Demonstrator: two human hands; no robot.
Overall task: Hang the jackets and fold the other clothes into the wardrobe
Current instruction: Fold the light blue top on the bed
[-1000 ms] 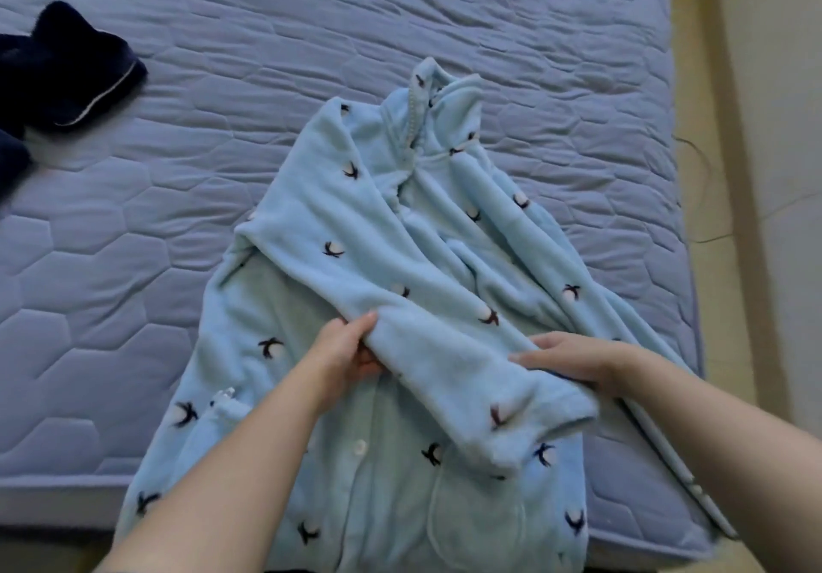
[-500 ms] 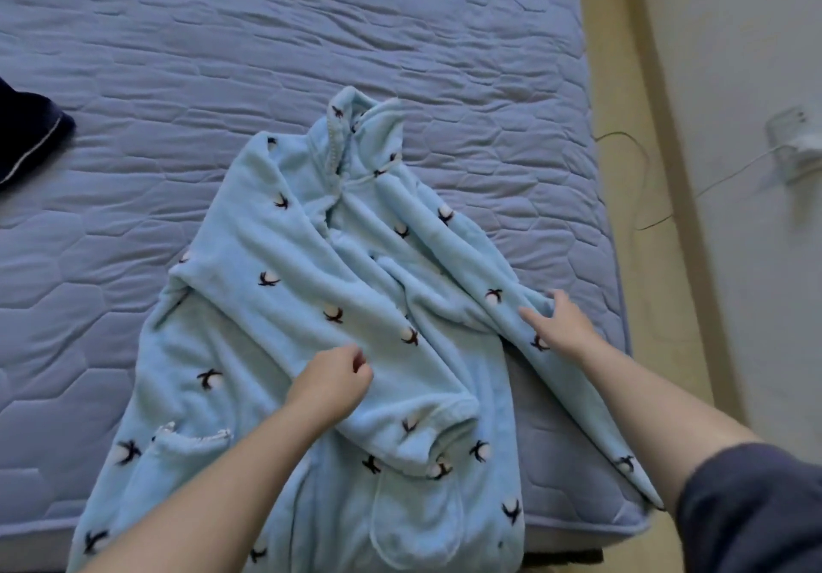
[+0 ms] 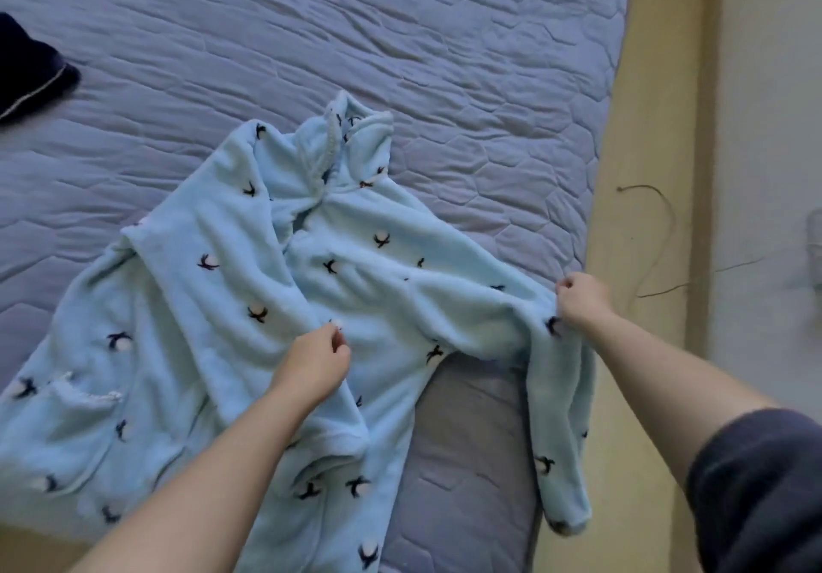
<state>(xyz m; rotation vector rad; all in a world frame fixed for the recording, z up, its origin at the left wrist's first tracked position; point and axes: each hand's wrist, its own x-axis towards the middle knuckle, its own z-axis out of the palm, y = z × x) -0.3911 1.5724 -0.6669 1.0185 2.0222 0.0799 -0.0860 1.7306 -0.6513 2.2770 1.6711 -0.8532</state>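
I see a light-blue bird-print fleece pyjama top [image 3: 356, 270] spread on the quilted grey-blue mattress [image 3: 445, 60]. The right hand [image 3: 580, 301] pinches its sleeve [image 3: 511, 305] at the bed's edge. The left hand [image 3: 311, 368] is curled mid-garment (grip unclear). The dangling cuff [image 3: 565, 514] could drag the fold loose.

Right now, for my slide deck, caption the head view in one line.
Left hand rests on a light blue patterned fleece top spread on a quilted blue-grey mattress; right hand grips its sleeve.
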